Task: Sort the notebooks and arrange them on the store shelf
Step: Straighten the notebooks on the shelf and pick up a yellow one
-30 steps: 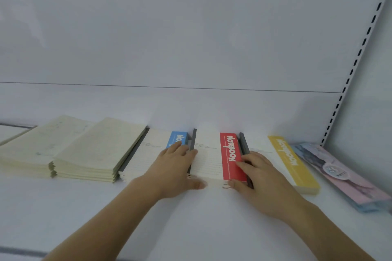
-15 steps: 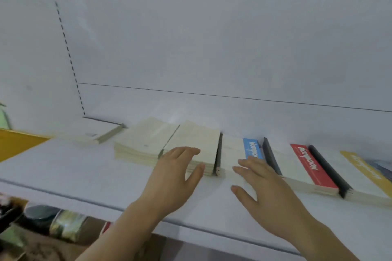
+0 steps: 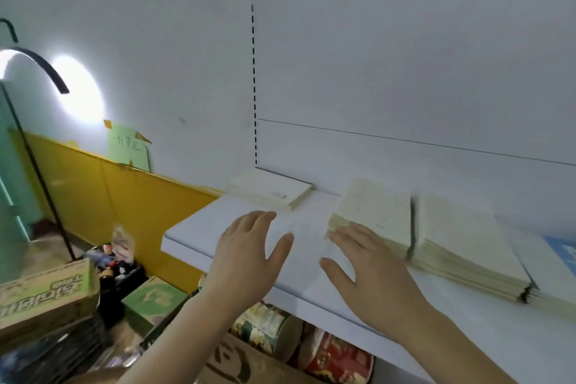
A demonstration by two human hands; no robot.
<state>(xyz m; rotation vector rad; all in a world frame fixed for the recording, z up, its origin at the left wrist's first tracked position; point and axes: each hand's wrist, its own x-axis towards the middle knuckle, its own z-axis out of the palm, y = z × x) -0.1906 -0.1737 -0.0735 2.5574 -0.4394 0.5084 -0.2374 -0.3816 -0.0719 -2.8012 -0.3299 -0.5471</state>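
On the white store shelf [image 3: 199, 234] lie cream notebook stacks side by side: a thin stack [image 3: 271, 192] at the far left by the back panel, a thicker stack [image 3: 377, 212] in the middle, another [image 3: 461, 243] to its right. A notebook with a blue band [image 3: 561, 254] shows at the right edge. My left hand [image 3: 249, 251] hovers flat over bare shelf between the thin and middle stacks, fingers straight. My right hand [image 3: 364, 268] is spread, its fingertips at the near left corner of the middle stack. Neither hand holds anything.
Below the shelf stand printed tins [image 3: 265, 327] and a red tub [image 3: 336, 358]. Cardboard boxes [image 3: 46, 293] and a green carton [image 3: 152, 298] crowd the floor at left. A lamp arm [image 3: 37, 62] and a yellow wall panel [image 3: 124, 196] are at left.
The view swung left along the shelf. Both hands left the blue and red notebooks and moved left; the left now hovers over bare shelf, the right reaches the middle cream stack.
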